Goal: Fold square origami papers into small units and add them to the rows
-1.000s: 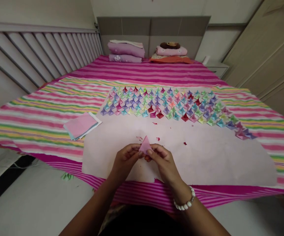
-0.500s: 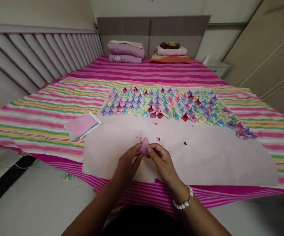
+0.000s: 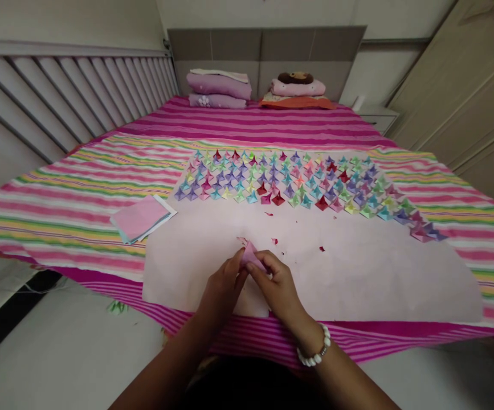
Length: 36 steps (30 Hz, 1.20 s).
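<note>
A small folded piece of pink paper [image 3: 250, 255] is held between my two hands, low in the middle of the head view. My left hand [image 3: 225, 285] pinches its left edge. From the right, my right hand [image 3: 277, 285] grips it with the thumb pressed across its front; a white bead bracelet [image 3: 315, 348] circles that wrist. Beneath the hands lies a large pale pink sheet [image 3: 375, 267]. Rows of small folded paper shapes [image 3: 278, 198] in many colours stand along the sheet's far part. The fingers hide the lower part of the pink paper.
A stack of pink, blue and white paper [image 3: 139, 218] lies on the striped bedcover [image 3: 80, 193] at the left. Small red scraps [image 3: 274, 241] dot the sheet. Folded purple bedding [image 3: 219, 86] and a pink pile [image 3: 298, 88] rest by the headboard [image 3: 233, 48].
The folded pink paper has turned a little in my hands and shifted slightly left. My right hand has moved a little left, its thumb now further across the paper.
</note>
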Motion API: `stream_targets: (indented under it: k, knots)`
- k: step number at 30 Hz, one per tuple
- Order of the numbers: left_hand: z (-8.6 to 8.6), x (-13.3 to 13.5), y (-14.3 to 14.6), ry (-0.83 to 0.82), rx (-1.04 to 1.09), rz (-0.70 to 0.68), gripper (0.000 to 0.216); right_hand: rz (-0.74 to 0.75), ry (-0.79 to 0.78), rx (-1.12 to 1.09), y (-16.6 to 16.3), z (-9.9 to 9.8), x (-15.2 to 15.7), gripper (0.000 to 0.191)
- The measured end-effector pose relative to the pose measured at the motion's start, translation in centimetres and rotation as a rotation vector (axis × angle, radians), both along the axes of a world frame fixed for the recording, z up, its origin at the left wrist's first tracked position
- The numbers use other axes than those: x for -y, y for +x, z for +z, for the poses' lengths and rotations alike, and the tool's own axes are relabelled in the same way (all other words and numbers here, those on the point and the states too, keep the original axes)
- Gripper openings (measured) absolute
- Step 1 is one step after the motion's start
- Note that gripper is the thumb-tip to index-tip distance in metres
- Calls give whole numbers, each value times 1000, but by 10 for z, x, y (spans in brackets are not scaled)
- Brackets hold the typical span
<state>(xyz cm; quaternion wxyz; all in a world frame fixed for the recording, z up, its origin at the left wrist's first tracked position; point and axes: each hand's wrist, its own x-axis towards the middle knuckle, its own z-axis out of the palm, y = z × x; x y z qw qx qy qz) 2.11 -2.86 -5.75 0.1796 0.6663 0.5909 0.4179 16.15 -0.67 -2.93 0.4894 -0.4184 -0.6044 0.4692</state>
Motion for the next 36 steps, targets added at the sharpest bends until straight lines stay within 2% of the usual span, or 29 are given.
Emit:
stream_targets:
  k: [6,10,13,18,23,28,36]
  knots:
    - [1,0,1,-36,-28,-32,39,15,-14,-5,0,0,1,10]
    - [5,-1,0,-74,27,-40,40,53,3,6,1,0,0,9]
    - [11,-2,0,-176,170,-68,44,97,13,40,3,-1,-2,13]
    - [22,-4,0,-436,515,-95,63,98,53,156,5,-2,-3,22]
    - [37,-6,0,-555,755,-128,55,137,132,247,3,-1,2,39]
    - [44,-4,3,-579,657,-87,61,187,126,298,-2,-4,8,60]
    - [45,-3,4,-553,634,-135,44,230,147,350,-1,-5,11,71]
